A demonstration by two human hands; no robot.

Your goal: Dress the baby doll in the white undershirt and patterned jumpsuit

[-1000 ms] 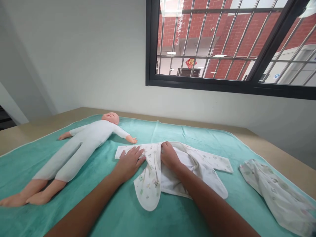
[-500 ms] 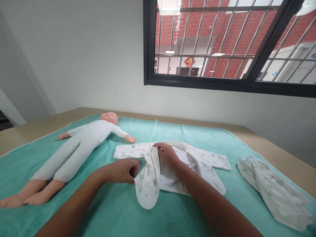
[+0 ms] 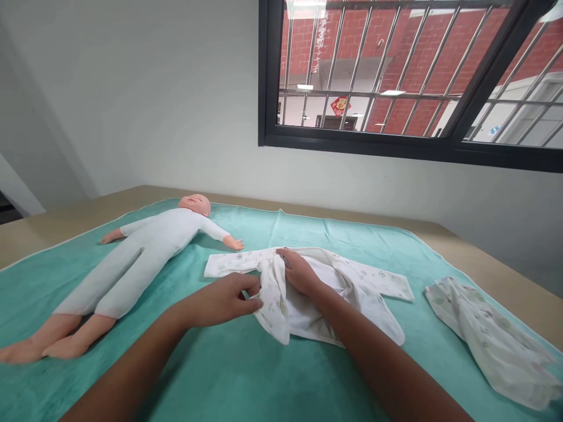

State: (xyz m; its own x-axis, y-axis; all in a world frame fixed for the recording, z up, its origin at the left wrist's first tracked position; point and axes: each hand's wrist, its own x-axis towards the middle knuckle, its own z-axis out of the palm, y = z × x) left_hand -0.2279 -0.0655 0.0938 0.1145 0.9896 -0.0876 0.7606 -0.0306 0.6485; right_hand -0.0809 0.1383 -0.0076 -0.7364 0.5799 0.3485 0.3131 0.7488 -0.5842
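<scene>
A white baby shirt (image 3: 365,310) with small printed figures lies spread on the green cloth, its front laid open and pale lining showing. My left hand (image 3: 226,300) pinches the edge of the shirt's left front flap, which is bunched and lifted a little. At the neckline, my right hand (image 3: 299,272) is closed on the top of that same flap; some of its fingertips are hidden by fabric. Both sleeves stretch out sideways. To the left, a baby doll (image 3: 149,240) in a white suit lies on its back, apart from my hands.
Pale printed baby clothing (image 3: 488,340) lies loosely crumpled at the right. The green cloth (image 3: 246,381) covers most of a wooden tabletop (image 3: 475,249). Behind it rise a grey wall (image 3: 189,105) and a dark-framed window (image 3: 352,142) with metal bars outside.
My left hand has moved up and slightly right with the flap's edge, drawing the flap's rounded lower corner upward and bunching it. My right hand stays at the neckline.
</scene>
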